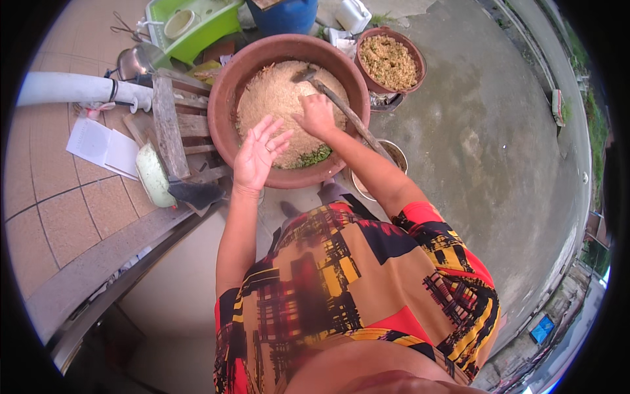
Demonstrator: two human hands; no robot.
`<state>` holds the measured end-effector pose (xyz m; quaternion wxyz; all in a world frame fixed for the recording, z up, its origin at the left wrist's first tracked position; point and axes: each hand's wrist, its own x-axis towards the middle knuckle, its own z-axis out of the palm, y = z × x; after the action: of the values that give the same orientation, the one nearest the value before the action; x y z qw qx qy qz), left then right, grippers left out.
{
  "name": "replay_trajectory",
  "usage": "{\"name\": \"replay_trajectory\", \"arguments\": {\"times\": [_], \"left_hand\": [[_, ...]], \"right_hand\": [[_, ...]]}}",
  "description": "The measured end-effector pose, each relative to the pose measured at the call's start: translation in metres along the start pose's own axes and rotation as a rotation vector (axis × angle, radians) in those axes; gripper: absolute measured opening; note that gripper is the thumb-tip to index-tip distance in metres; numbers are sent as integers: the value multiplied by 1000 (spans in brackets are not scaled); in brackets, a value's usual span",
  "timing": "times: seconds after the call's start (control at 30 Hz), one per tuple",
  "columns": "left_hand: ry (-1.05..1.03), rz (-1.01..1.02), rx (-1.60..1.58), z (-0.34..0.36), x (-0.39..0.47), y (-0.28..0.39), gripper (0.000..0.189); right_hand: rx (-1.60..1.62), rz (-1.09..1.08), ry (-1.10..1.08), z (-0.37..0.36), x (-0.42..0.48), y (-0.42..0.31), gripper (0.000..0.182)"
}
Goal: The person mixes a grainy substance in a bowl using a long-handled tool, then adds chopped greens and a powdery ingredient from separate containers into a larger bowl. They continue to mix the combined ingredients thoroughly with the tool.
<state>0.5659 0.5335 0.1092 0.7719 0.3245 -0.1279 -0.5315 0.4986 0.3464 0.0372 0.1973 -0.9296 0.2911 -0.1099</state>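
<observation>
A large reddish-brown tub (pixel 221 128) holds a heap of pale, bran-like meal (pixel 268 93), with chopped green matter (pixel 315 156) showing at its near edge. My left hand (pixel 261 152) is over the tub's near left part, palm turned up and fingers spread, holding nothing. Above the middle of the meal is my right hand (pixel 316 115), its fingers partly bent; whether it touches the meal or holds anything is unclear. Beside it a long-handled tool with a wooden handle (pixel 354 118) leans across the tub's right rim, its metal head (pixel 303 75) resting on the meal.
A smaller brown bucket (pixel 423 69) of a moist, crumbly mix stands behind right. Another round container (pixel 401 152) is partly hidden by my right arm. Wooden slats (pixel 170 128), a pale green basin (pixel 152 175) and a white pipe (pixel 74 88) lie left. Behind are a blue barrel (pixel 285 17) and green tray (pixel 209 34).
</observation>
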Motion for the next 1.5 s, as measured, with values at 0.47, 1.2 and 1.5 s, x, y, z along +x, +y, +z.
{"name": "replay_trajectory", "arguments": {"times": [0.47,1.2,1.5], "left_hand": [[613,-79,1017,-166,-46,-77,51],[515,-230,1009,-202,24,-14,38],[598,-282,900,-197,10,-1,39]], "right_hand": [[271,564,255,10,-134,220,36],[541,827,213,35,-139,186,30],[514,803,245,5,-113,196,32]]}}
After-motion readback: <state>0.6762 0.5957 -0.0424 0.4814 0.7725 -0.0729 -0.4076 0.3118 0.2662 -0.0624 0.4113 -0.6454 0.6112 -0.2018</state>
